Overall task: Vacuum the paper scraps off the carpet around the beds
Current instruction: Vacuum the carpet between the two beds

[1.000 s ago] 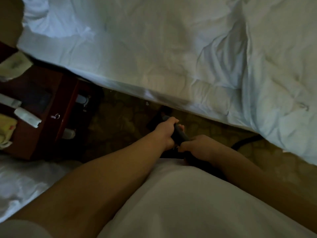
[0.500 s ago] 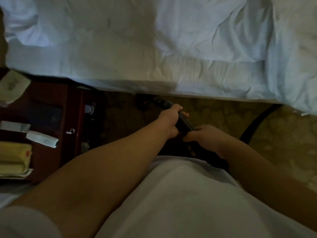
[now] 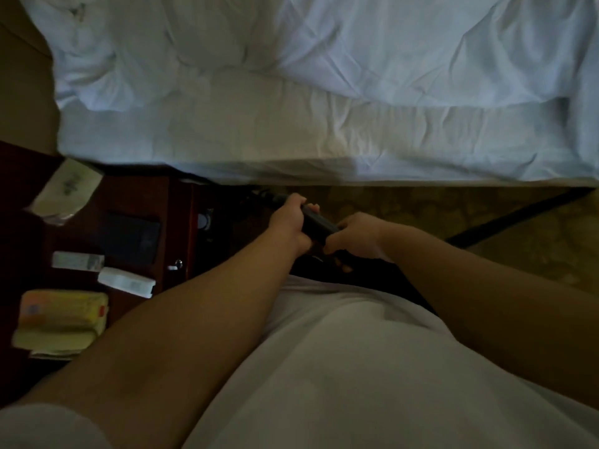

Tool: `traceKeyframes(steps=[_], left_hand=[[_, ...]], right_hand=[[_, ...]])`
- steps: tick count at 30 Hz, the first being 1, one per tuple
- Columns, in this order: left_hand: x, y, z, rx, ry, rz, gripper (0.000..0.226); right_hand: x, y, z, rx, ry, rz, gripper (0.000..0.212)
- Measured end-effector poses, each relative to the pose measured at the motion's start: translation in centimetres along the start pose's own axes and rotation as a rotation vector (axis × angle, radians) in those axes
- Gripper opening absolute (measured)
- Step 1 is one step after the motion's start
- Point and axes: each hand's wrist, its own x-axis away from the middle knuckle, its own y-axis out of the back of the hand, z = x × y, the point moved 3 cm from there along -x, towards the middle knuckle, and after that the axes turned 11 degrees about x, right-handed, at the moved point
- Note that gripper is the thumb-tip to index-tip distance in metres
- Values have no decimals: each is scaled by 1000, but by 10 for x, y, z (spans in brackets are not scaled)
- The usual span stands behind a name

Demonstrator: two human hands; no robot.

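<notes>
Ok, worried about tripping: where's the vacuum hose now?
Head view: the hose lies on the carpet at right, between the right forearm and the bed.

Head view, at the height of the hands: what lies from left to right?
Nightstand → left hand → vacuum handle → right hand → black hose.

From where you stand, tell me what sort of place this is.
Probably a hotel bedroom: a bed with rumpled white linen, a dark wooden nightstand beside it, and patterned carpet on the floor.
</notes>
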Motion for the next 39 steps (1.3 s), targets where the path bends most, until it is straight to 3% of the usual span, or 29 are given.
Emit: traceKeyframes(steps=[7,14,32,39], left_hand=[[-22,5,-14,93,1,-39,15],[-11,-13,-3,57,12,-83,16],[58,-190,222,-25,141,35,9],[86,-214,273,-139,210,84,13]], right_hand=[[-33,7,17,105,-3,59,28],[-19,14,3,32,-53,85,29],[122,176,-203,22,-188,78,27],[159,186,-252,-11,-261,45,32]])
